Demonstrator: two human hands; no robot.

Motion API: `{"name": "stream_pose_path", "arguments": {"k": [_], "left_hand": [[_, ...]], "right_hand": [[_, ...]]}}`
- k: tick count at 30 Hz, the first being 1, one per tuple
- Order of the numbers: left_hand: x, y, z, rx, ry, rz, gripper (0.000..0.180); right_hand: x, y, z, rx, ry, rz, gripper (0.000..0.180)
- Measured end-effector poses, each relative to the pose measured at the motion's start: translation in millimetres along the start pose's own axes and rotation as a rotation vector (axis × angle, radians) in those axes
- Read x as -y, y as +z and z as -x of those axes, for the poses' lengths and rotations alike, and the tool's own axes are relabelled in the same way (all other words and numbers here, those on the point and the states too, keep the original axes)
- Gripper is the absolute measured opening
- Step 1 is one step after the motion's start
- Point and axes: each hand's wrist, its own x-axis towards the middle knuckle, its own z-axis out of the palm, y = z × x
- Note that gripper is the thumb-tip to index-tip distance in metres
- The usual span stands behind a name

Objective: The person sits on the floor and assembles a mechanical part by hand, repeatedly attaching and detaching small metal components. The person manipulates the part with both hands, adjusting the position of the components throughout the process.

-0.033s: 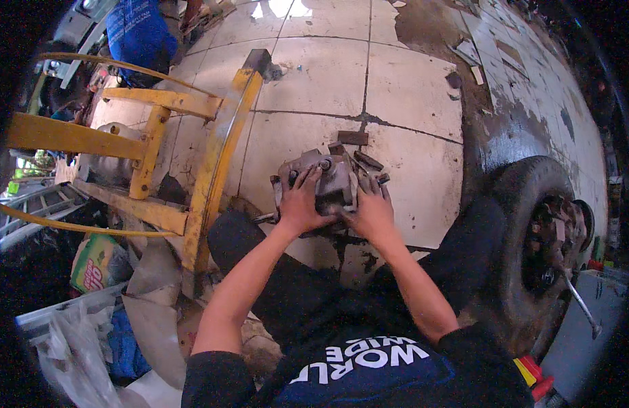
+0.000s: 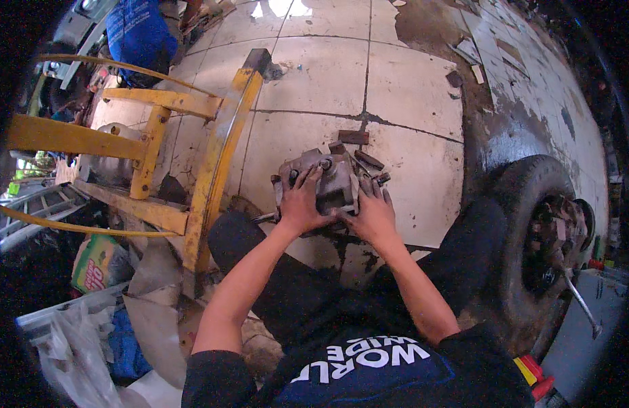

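Two hands hold a grey metal part (image 2: 336,185) on the tiled floor (image 2: 420,183).
The left hand (image 2: 301,206) grips its left side, fingers spread over the top; the right hand (image 2: 373,213) clasps its right side, thumbs nearly meeting at its near side. The part sits near the pale tiles' near edge; just beyond it lies a brown block (image 2: 354,137), near a tile corner.

A blocky, grimy grey metal casting (image 2: 338,185) with a round stud (image 2: 326,164) sits on pale floor tiles (image 2: 413,180).
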Motion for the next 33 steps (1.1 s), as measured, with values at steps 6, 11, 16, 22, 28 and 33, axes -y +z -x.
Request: {"name": "stream_pose_path", "arguments": {"k": [6, 11, 16, 22, 28, 33], "left_hand": [[16.5, -13.9, -11.5, -0.043, 0.037, -0.058, 0.110], [9.2, -7.4, -11.6, 0.020, 0.009, -0.095, 0.111], [10.9, -6.9, -9.1, -0.034, 0.046, -0.074, 0.112], [8.7, -8.8, -10.7, -0.008, 0.030, -0.033, 0.113], [11.2, -7.2, -10.6, 0.035, 0.039, -0.066, 0.115], [11.5, -7.6, -7.5, -0.057, 0.073, -0.015, 0.114]], "right_hand": [[13.2, -18.2, -45.0, 0.086, 0.020, -0.076, 0.093], [16.5, -18.8, -25.0, -0.049, 0.020, -0.144, 0.090], [7.4, -16.5, -16.2, 0.010, 0.017, -0.162, 0.092], [7.8, -15.8, -43.0, -0.100, -0.008, -0.059, 0.092], [4.8, -19.2, -32.2, 0.035, -0.033, 0.003, 0.094], [-3.8, -22.2, -23.7, 0.027, -0.117, -0.083, 0.085]]}}
